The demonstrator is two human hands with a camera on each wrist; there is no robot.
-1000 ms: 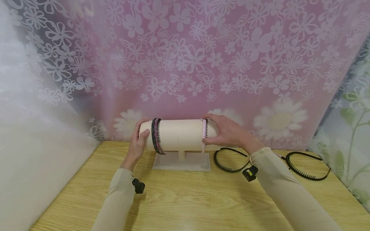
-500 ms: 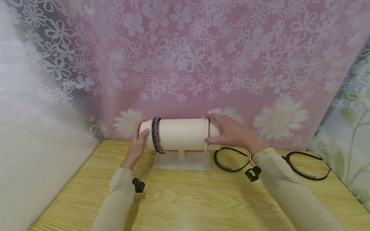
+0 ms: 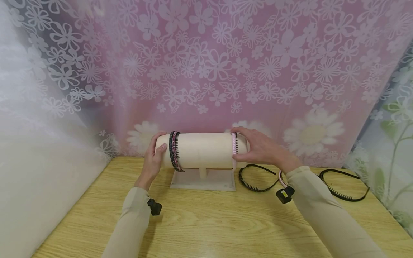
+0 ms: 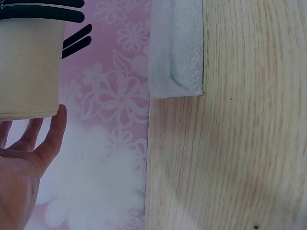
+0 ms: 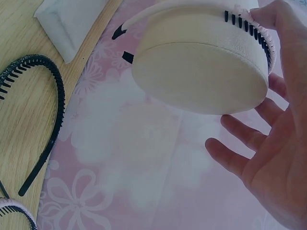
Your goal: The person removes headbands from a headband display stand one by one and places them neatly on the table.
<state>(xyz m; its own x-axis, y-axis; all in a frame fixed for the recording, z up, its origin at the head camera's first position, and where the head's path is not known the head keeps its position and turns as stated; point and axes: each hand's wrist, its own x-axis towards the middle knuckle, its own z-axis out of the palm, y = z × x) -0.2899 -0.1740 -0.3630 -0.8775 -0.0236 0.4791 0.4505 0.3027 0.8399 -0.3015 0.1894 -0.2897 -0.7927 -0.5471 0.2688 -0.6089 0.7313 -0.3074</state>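
Observation:
A cream padded headband display stand (image 3: 204, 150), a horizontal roll on a post, stands at the back of the table. My left hand (image 3: 152, 164) grips its left end, thumb in front and fingers behind. Just beside that thumb, a dark glittery headband (image 3: 171, 152) and a pink-and-black glittery headband (image 3: 176, 150) sit side by side round the roll. Near the right end my right hand (image 3: 262, 148) pinches a pink headband (image 3: 234, 145) with black teeth between thumb and index finger. In the right wrist view this pink headband (image 5: 163, 9) arches over the roll, its tips free below.
On the table right of the stand's flat base (image 3: 206, 185) lies a black toothed headband (image 3: 250, 187). Another pink headband (image 3: 282, 179) shows partly behind my right wrist, and a further black headband (image 3: 335, 193) lies far right. A flowered curtain (image 3: 206, 89) hangs close behind.
My right hand has slid the pink headband rightward along the roll, nearer its right end. More of the pink headband on the table shows now. My left hand stays in place.

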